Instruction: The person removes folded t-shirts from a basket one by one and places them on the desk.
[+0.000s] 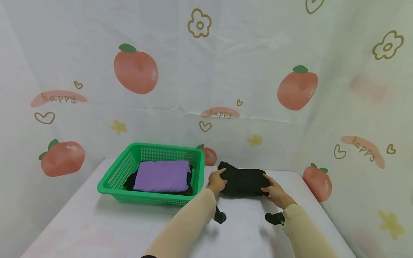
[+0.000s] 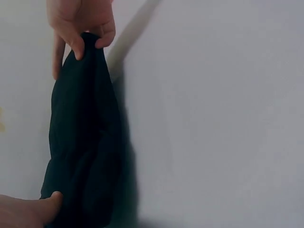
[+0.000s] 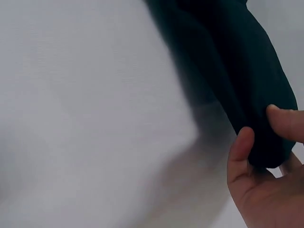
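A folded black cloth (image 1: pixel 245 182), perhaps a garment, is held between both hands over the right half of the table. At its left end my left hand (image 1: pixel 217 182) grips it, thumb on the near face in the left wrist view. My right hand (image 1: pixel 276 192) pinches the opposite end; in the right wrist view its thumb and fingers (image 3: pixel 241 142) wrap the narrow end of the fabric. The cloth's far side is hidden. Left of it, a green plastic basket (image 1: pixel 151 199) contains a folded purple cloth (image 1: pixel 161 175) lying on black fabric (image 1: pixel 130 182).
The white table (image 1: pixel 238 236) meets a pale curtain (image 1: pixel 180 79) printed with fruit, flowers and hearts at the back and sides. The basket's right rim stands close beside my left hand. Dark wrist-worn pieces (image 1: pixel 275 218) hang below both wrists.
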Action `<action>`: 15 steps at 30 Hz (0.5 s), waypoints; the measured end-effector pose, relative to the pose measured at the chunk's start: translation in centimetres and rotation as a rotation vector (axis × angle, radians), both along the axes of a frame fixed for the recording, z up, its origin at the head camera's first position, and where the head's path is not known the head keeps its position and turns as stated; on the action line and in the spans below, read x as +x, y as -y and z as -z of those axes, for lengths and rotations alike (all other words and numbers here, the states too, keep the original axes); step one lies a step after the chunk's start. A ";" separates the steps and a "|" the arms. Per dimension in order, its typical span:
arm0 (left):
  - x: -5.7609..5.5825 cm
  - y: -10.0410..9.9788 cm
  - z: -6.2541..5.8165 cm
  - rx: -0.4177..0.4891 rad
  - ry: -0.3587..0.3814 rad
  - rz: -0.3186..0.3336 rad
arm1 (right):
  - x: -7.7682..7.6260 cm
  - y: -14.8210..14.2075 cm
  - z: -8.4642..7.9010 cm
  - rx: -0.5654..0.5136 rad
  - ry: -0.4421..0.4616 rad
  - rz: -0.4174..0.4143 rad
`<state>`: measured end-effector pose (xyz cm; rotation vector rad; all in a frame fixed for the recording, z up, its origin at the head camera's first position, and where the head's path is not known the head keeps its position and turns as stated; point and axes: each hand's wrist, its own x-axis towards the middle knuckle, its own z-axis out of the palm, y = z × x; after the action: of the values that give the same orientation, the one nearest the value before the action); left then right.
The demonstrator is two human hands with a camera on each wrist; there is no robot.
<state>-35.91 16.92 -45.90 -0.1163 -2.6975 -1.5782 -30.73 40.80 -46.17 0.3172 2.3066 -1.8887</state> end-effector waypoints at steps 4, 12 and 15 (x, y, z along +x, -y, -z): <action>0.2 -0.1 1.4 0.039 -0.021 -0.051 | 0.0 0.5 0.9 0.051 0.015 0.040; 1.0 0.2 1.7 0.037 -0.009 -0.079 | -0.3 2.1 0.9 0.189 0.045 0.090; 1.9 -0.1 0.6 0.034 -0.023 -0.072 | -0.4 3.0 0.3 0.299 0.054 0.161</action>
<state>-34.04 17.02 -46.52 -0.0361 -2.6247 -1.5912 -31.18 37.82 -46.46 0.5969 2.5953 -1.5699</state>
